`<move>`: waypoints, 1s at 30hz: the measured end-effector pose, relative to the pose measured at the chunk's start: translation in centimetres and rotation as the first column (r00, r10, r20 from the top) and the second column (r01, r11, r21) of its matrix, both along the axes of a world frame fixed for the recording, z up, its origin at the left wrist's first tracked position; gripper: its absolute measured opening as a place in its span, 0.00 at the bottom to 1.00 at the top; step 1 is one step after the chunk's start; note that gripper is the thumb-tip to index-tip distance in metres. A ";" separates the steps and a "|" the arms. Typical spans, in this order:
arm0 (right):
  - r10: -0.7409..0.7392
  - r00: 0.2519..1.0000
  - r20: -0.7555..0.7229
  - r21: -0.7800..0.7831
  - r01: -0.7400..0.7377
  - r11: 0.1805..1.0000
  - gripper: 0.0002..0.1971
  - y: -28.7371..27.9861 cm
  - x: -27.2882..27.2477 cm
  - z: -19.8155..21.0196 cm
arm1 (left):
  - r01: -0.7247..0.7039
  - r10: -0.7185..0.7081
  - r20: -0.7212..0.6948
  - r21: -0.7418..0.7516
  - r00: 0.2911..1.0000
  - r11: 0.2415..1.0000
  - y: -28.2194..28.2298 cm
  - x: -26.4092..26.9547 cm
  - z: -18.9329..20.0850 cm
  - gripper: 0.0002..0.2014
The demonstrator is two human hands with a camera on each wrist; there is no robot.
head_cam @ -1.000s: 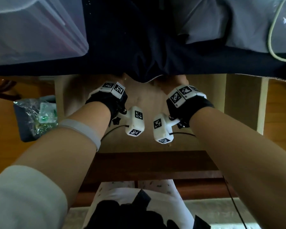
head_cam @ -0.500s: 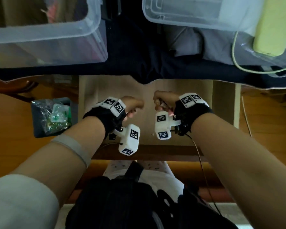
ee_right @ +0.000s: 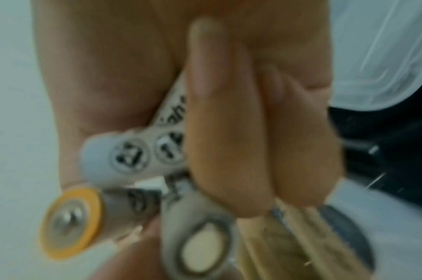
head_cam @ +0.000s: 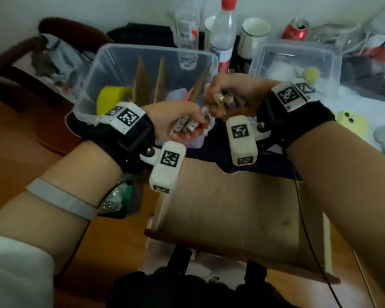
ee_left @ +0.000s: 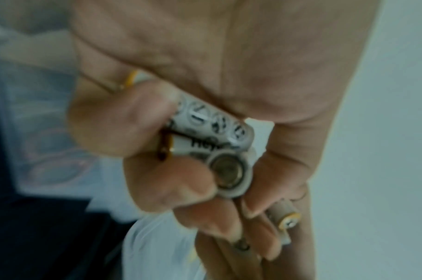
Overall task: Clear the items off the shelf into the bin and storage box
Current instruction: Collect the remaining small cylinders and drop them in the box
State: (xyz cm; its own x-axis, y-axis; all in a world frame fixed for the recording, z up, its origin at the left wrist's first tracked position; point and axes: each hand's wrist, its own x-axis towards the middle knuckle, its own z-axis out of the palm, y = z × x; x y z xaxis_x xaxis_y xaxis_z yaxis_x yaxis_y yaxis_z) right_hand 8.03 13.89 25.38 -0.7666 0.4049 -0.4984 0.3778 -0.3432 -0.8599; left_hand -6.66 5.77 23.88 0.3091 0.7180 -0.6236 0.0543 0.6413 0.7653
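My left hand (head_cam: 185, 125) grips a bunch of white batteries (head_cam: 188, 127) at the near right rim of the clear storage box (head_cam: 93, 85). Just right of it and slightly higher, my right hand (head_cam: 222, 98) grips more white batteries (head_cam: 226, 100) above that box's right corner. The left wrist view shows fingers (ee_left: 162, 180) curled round the batteries (ee_left: 217, 132). In the right wrist view, the batteries (ee_right: 133, 157) stick out under curled fingers (ee_right: 229, 132), one with an orange-ringed end. The wooden shelf (head_cam: 231, 207) lies below my arms. A dark bin (head_cam: 120, 201) lined with plastic stands left of it.
The storage box holds wooden dividers (head_cam: 142, 83) and a yellow tape roll (head_cam: 111, 96). A second clear box (head_cam: 298, 61) stands to the right. Bottles (head_cam: 223, 34), cups and a red can (head_cam: 295, 30) line the back. A yellow phone (head_cam: 351, 123) lies far right.
Both hands have risen from the shelf below the table edge to the storage box on top, gripping batteries. The head view has swung up from the shelf to the tabletop.
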 end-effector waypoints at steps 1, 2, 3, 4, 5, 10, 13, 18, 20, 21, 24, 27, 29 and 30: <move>-0.021 0.998 -0.059 -0.020 0.020 1.000 0.12 0.3 -1.4 0.5 | -0.052 0.051 0.029 0.034 0.998 0.998 0.3 -1.5 0.7 0.10; -0.039 0.994 -0.105 -0.051 0.033 0.998 0.13 0.8 -2.9 0.9 | -0.096 0.094 0.042 0.057 0.995 0.994 0.7 -3.1 1.5 0.15; -0.062 0.990 -0.128 -0.083 0.051 0.995 0.14 1.2 -4.3 1.2 | -0.142 0.138 0.053 0.064 0.989 0.988 1.0 -4.6 2.1 0.17; -0.083 0.987 -0.138 -0.108 0.068 0.992 0.15 1.5 -5.8 1.4 | -0.197 0.194 0.053 0.062 0.980 0.978 1.4 -6.1 2.7 0.16; -0.098 0.985 -0.142 -0.125 0.081 0.989 0.15 1.9 -7.3 1.5 | -0.263 0.259 0.059 0.059 0.964 0.963 1.7 -7.6 3.2 0.14; -0.343 0.938 -0.040 -0.206 0.328 0.922 0.18 3.0 -13.0 0.3 | -0.491 0.490 0.067 0.002 0.869 0.871 3.6 -12.3 2.7 0.08; -0.469 0.878 0.093 -0.215 0.477 0.852 0.18 3.6 -15.1 -0.9 | -0.539 0.553 0.103 -0.138 0.827 0.831 4.7 -13.8 1.4 0.06; -0.412 0.837 0.359 0.023 0.434 0.901 0.16 3.9 -16.9 -1.3 | -0.430 0.453 0.059 -0.225 0.890 0.874 6.6 -15.8 -0.6 0.07; -0.360 0.801 0.478 0.147 0.331 0.932 0.13 3.9 -17.2 -1.2 | -0.362 0.370 -0.012 -0.235 0.929 0.902 7.0 -16.1 -1.1 0.12; -0.335 0.784 0.523 0.201 0.269 0.942 0.11 3.8 -17.3 -1.1 | -0.342 0.341 -0.050 -0.236 0.939 0.909 7.1 -16.2 -1.4 0.16; -0.309 0.746 0.590 0.337 0.120 0.934 0.11 4.0 -17.5 -1.3 | -0.286 0.261 -0.147 -0.191 0.954 0.939 7.6 -16.1 -1.5 0.18; -0.307 0.744 0.593 0.327 0.126 0.937 0.09 3.8 -17.6 -1.1 | -0.260 0.233 -0.175 -0.151 0.957 0.954 7.7 -16.0 -1.5 0.15; -0.338 0.749 0.570 0.309 0.185 0.933 0.10 3.8 -17.7 -1.1 | -0.264 0.243 -0.176 -0.104 0.954 0.959 7.6 -15.7 -1.6 0.16; -0.348 0.756 0.554 0.281 0.224 0.933 0.10 3.9 -17.7 -1.1 | -0.259 0.241 -0.192 -0.075 0.951 0.963 7.6 -15.4 -1.7 0.14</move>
State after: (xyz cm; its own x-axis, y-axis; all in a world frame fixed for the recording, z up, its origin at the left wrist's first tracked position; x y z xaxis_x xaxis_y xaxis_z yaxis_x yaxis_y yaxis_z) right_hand -9.64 17.79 24.26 -0.1823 0.6885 -0.7019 0.7377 -0.3762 -0.5606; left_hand -22.06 13.38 22.15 0.0044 0.6903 -0.7235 0.0130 0.7234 0.6903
